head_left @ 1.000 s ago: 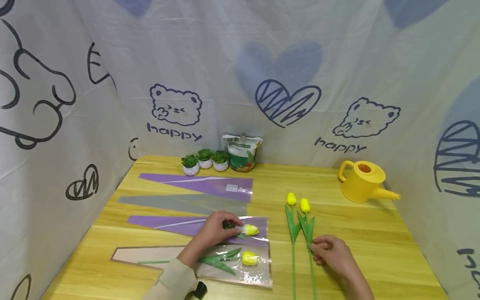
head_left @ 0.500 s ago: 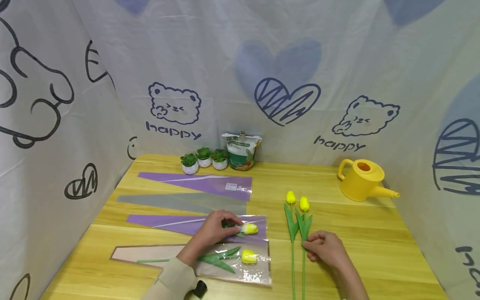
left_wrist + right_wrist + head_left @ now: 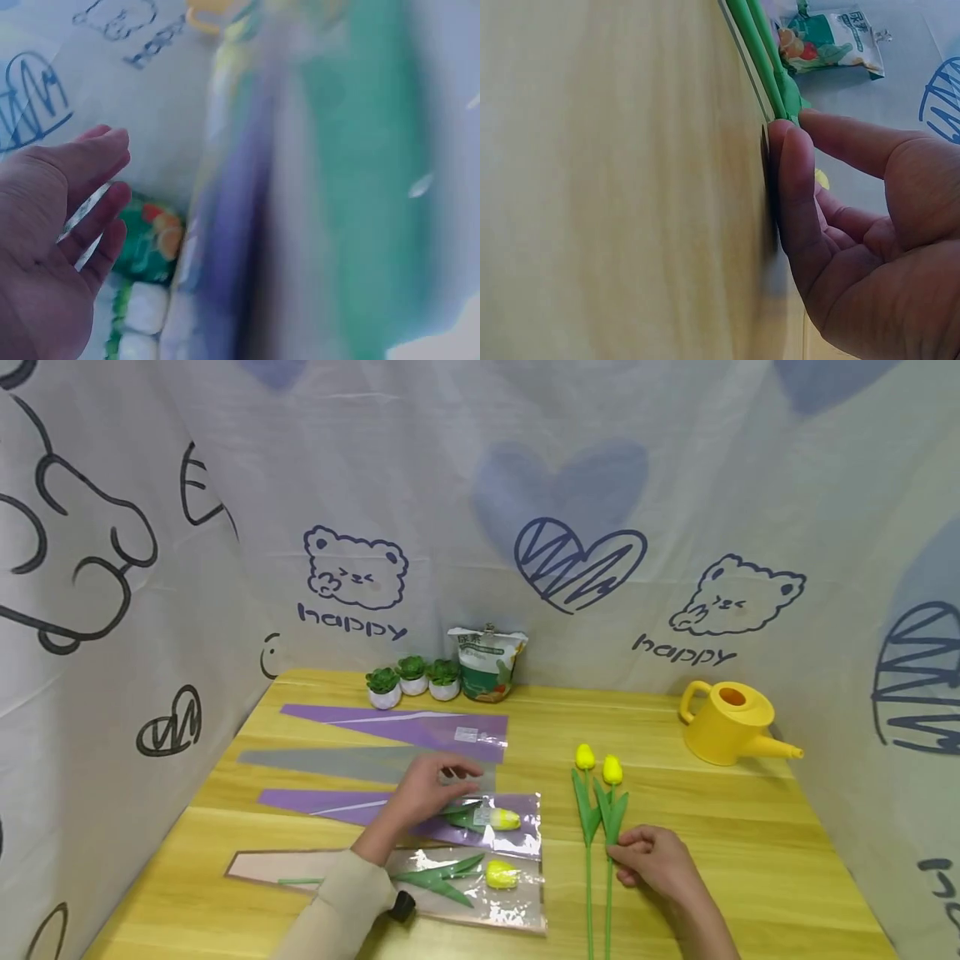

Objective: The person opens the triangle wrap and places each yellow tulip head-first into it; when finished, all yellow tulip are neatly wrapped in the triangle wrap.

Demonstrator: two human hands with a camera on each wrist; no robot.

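Note:
My right hand [image 3: 656,864] pinches the green stem of a yellow artificial tulip [image 3: 612,770] between thumb and fingertips, just under its leaves. In the right wrist view the thumb and index finger meet on the green stem [image 3: 761,56]. Close on its left lies a second yellow tulip [image 3: 585,757]. My left hand [image 3: 427,789], fingers loosely bent and holding nothing, hovers over the grey sleeve [image 3: 322,761] and the purple sleeve [image 3: 330,802]. Inside that purple sleeve is a tulip [image 3: 508,819]. Nearest me, another tulip [image 3: 502,874] lies inside a pale pink sleeve [image 3: 258,867], partly covered by my left forearm.
Another purple sleeve [image 3: 427,723] lies farther back. Along the rear edge stand several small potted succulents [image 3: 384,689] and a clipped green-and-white bag [image 3: 486,664]. A yellow watering can [image 3: 723,727] is at the back right, spout pointing right. A printed cloth hangs behind the table.
My left hand has let go of the tulip in the purple sleeve and moved back and slightly left. My right hand has shifted the pinched stem left, nearer the other tulip's stem.

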